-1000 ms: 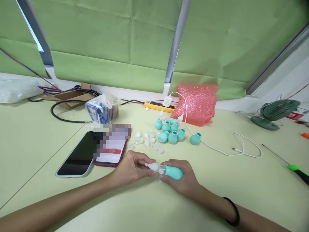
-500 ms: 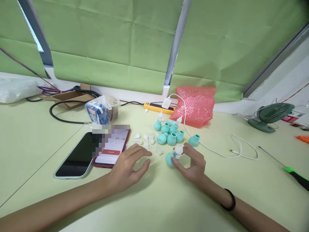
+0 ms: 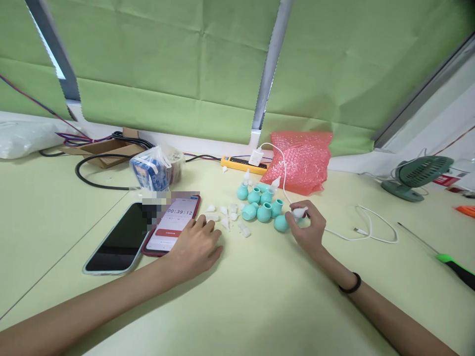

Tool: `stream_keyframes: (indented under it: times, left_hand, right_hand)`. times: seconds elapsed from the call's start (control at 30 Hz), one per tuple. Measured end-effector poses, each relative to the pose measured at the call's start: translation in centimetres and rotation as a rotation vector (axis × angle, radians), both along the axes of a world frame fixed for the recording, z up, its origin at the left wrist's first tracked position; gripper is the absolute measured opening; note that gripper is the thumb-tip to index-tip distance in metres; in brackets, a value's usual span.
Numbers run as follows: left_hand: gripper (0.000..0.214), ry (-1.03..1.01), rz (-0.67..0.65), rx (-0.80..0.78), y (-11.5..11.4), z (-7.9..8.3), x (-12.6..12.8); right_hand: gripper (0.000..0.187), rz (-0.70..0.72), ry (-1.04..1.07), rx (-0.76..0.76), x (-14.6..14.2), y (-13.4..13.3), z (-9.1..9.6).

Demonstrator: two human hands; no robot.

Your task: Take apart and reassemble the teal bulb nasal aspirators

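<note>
Red phone point(image 3: 171, 225) lies flat, timer lit. Left hand point(image 3: 196, 243) just beside it, palm down, fingers loose, tips at the scattered white nozzles point(image 3: 224, 217), gripping nothing. Then a cluster of loose teal bulbs point(image 3: 260, 205). Right hand point(image 3: 308, 228) pinches the capped aspirator point(image 3: 281, 223) — lying on the table point(image 3: 260, 296) at the cluster's right edge.

Phone screen point(image 3: 156, 207) partly blurred

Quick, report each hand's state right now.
Left hand: palm down, fingertips at the white tips; a grip cannot be told.
Right hand: closed on the teal bulb by its white nozzle.
</note>
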State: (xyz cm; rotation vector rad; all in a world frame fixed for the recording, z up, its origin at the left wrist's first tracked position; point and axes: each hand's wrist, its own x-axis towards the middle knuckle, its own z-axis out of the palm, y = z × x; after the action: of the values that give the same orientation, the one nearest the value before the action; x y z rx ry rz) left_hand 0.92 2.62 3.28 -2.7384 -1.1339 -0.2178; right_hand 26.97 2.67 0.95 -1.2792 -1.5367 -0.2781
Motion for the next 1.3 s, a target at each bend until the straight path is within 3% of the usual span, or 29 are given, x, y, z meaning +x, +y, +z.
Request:
stream_keyframes:
  times: [0.3, 0.5, 0.63, 0.93, 1.07, 1.17, 1.23, 1.3]
  left_hand:
    - [0.019, 0.032, -0.042, 0.036, 0.5, -1.0, 0.1]
    - [0.02, -0.044, -0.097, -0.057, 0.8, -1.2, 0.0]
    - [0.021, -0.11, -0.127, -0.071, 0.7, -0.9, 0.0]
    - [0.019, -0.152, -0.162, -0.111, 1.0, -1.6, -0.1]
    - [0.02, -0.275, -0.207, -0.116, 1.0, -1.8, -0.2]
    - [0.019, -0.458, -0.252, -0.167, 0.6, -1.5, -0.1]
    - [0.016, -0.594, -0.235, -0.256, 0.1, -1.3, 0.0]
    - [0.013, -0.712, -0.17, -0.377, -0.6, -1.1, 0.3]
  right_hand:
    - [0.025, -0.055, 0.063, -0.021, -0.7, 0.0, -0.4]
    - [0.02, -0.05, 0.065, -0.229, 0.1, 0.2, 0.0]
    - [0.027, -0.13, 0.152, -0.156, 0.9, 0.6, 0.0]
    - [0.034, -0.182, 0.035, -0.086, 0.5, 0.5, 0.1]
    - [0.045, -0.188, 0.017, 0.038, 0.6, 0.4, 0.8]
    - [0.054, -0.177, -0.094, 0.323, 0.7, 0.0, 1.1]
    - [0.054, -0.092, -0.26, 0.47, 0.1, -0.6, 1.1]
    - [0.049, 0.079, -0.482, 0.449, -1.1, -1.4, 0.8]
